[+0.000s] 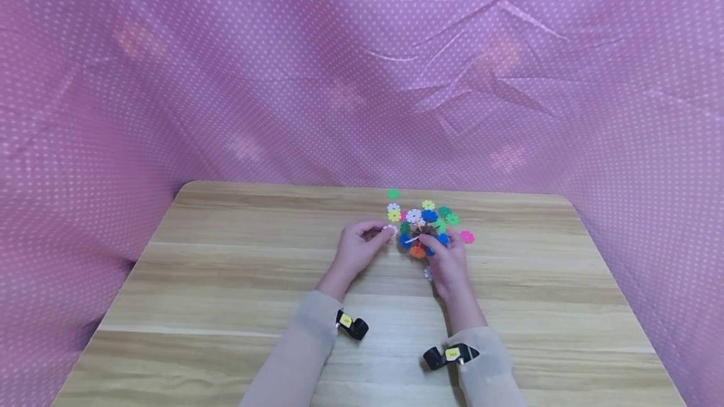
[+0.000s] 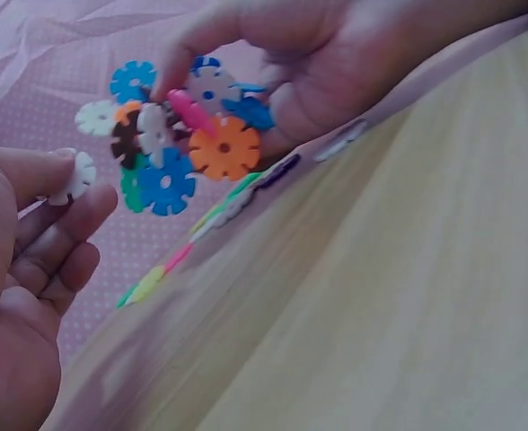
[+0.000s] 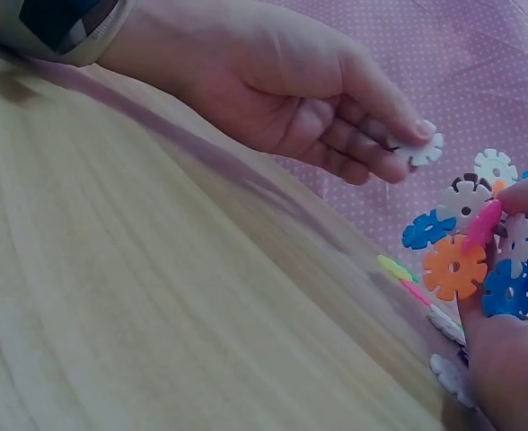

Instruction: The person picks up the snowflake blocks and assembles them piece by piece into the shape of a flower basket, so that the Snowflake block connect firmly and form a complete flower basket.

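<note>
Between thumb and fingers, my left hand [image 1: 357,248] pinches a white notched disc [image 2: 77,179], held just left of a cluster of joined discs. My right hand [image 1: 450,267] grips that cluster [image 3: 455,268], which is raised off the table. Orange, blue, white, pink, brown and green snowflake discs are slotted together in it at various angles. The white disc and the cluster are apart in both wrist views. Part of the cluster is hidden behind the right hand's fingers.
Loose notched discs lie flat on the wooden table [image 1: 226,281] around the hands: a green one [image 1: 393,194] at the back, yellow ones [image 1: 428,205], a pink one [image 1: 467,237] to the right and a white one [image 1: 428,274] nearer. Pink dotted cloth [image 1: 283,80] hangs behind and at the sides.
</note>
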Demonstrator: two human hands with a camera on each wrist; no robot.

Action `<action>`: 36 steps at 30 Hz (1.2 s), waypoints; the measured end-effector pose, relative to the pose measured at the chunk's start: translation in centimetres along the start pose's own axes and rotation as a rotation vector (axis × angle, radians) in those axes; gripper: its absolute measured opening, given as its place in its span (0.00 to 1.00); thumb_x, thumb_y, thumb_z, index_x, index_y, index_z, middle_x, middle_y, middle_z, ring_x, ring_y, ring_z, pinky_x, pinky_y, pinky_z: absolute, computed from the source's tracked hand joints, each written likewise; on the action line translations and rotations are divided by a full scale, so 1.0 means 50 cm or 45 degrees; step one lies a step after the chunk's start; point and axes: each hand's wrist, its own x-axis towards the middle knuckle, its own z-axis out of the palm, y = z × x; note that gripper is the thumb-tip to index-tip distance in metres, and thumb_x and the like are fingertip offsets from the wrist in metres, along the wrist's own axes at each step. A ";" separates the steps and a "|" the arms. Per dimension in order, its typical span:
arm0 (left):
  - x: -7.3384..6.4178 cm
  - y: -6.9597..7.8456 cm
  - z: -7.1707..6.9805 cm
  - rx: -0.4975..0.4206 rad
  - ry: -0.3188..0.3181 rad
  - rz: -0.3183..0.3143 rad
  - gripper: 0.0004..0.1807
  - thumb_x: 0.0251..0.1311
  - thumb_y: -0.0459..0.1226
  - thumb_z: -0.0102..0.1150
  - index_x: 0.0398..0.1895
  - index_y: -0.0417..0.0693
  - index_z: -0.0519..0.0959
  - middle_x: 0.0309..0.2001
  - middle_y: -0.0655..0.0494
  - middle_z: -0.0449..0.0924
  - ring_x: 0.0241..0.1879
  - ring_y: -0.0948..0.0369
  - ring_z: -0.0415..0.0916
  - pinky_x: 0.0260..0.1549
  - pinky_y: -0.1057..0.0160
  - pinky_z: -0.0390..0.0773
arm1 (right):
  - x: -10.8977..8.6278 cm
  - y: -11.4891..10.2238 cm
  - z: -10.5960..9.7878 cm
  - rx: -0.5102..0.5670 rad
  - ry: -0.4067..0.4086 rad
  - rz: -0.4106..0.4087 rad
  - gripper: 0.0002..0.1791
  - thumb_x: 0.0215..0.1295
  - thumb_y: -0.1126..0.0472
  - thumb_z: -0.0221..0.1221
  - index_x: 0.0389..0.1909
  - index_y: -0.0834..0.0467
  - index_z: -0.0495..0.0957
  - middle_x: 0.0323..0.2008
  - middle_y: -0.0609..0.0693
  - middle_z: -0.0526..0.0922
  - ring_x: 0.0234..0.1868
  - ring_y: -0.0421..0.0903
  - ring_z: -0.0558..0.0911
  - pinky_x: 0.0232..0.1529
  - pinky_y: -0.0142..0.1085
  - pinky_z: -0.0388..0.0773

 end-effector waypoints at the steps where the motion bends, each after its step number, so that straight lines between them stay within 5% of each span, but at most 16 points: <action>1: -0.001 0.001 0.003 -0.004 -0.007 0.002 0.10 0.70 0.36 0.74 0.49 0.40 0.90 0.42 0.48 0.92 0.38 0.59 0.88 0.43 0.64 0.88 | 0.000 0.001 0.001 -0.015 -0.001 -0.007 0.27 0.69 0.78 0.63 0.62 0.57 0.64 0.60 0.52 0.82 0.56 0.44 0.87 0.63 0.37 0.84; 8: -0.005 0.004 0.016 -0.080 -0.048 0.005 0.12 0.75 0.37 0.69 0.54 0.39 0.89 0.45 0.47 0.93 0.40 0.50 0.92 0.49 0.58 0.90 | -0.003 0.005 0.008 -0.248 0.030 -0.044 0.28 0.67 0.73 0.70 0.60 0.56 0.66 0.60 0.52 0.83 0.51 0.41 0.88 0.47 0.29 0.87; 16: -0.010 0.007 0.022 0.002 -0.032 0.041 0.10 0.75 0.40 0.69 0.48 0.42 0.91 0.35 0.50 0.92 0.31 0.47 0.92 0.38 0.56 0.92 | -0.002 0.008 0.010 -0.321 0.053 -0.059 0.33 0.64 0.70 0.75 0.59 0.54 0.63 0.65 0.61 0.80 0.56 0.42 0.87 0.58 0.32 0.85; 19: -0.012 0.007 0.024 0.025 -0.003 0.063 0.10 0.75 0.41 0.69 0.48 0.44 0.91 0.33 0.53 0.92 0.30 0.48 0.91 0.35 0.58 0.91 | -0.004 0.006 0.009 -0.397 0.086 -0.048 0.36 0.63 0.67 0.77 0.58 0.52 0.61 0.57 0.60 0.79 0.40 0.39 0.86 0.42 0.27 0.85; 24: -0.015 0.011 0.029 0.069 0.037 0.119 0.09 0.75 0.41 0.70 0.46 0.45 0.91 0.31 0.56 0.91 0.29 0.50 0.91 0.31 0.63 0.89 | -0.008 0.005 0.007 -0.450 0.104 -0.034 0.39 0.61 0.65 0.79 0.62 0.48 0.61 0.43 0.55 0.77 0.19 0.38 0.73 0.18 0.27 0.68; 29: -0.018 0.014 0.033 0.123 0.028 0.161 0.08 0.76 0.38 0.69 0.45 0.43 0.91 0.30 0.55 0.91 0.27 0.56 0.90 0.31 0.64 0.89 | -0.007 0.007 0.007 -0.423 0.084 -0.061 0.42 0.61 0.67 0.79 0.66 0.49 0.61 0.52 0.59 0.83 0.35 0.41 0.88 0.33 0.29 0.83; 33: -0.023 0.015 0.037 0.183 0.027 0.168 0.07 0.76 0.37 0.68 0.44 0.43 0.92 0.29 0.56 0.90 0.25 0.59 0.89 0.27 0.64 0.88 | -0.009 0.009 0.008 -0.443 0.061 -0.084 0.46 0.61 0.68 0.79 0.71 0.52 0.60 0.58 0.63 0.84 0.46 0.44 0.91 0.43 0.30 0.87; 36: -0.025 0.013 0.039 0.234 0.036 0.184 0.08 0.77 0.37 0.67 0.41 0.43 0.92 0.27 0.57 0.89 0.23 0.60 0.87 0.23 0.65 0.86 | -0.010 0.011 0.007 -0.463 0.037 -0.093 0.46 0.61 0.68 0.79 0.74 0.53 0.60 0.58 0.63 0.84 0.43 0.42 0.90 0.34 0.28 0.83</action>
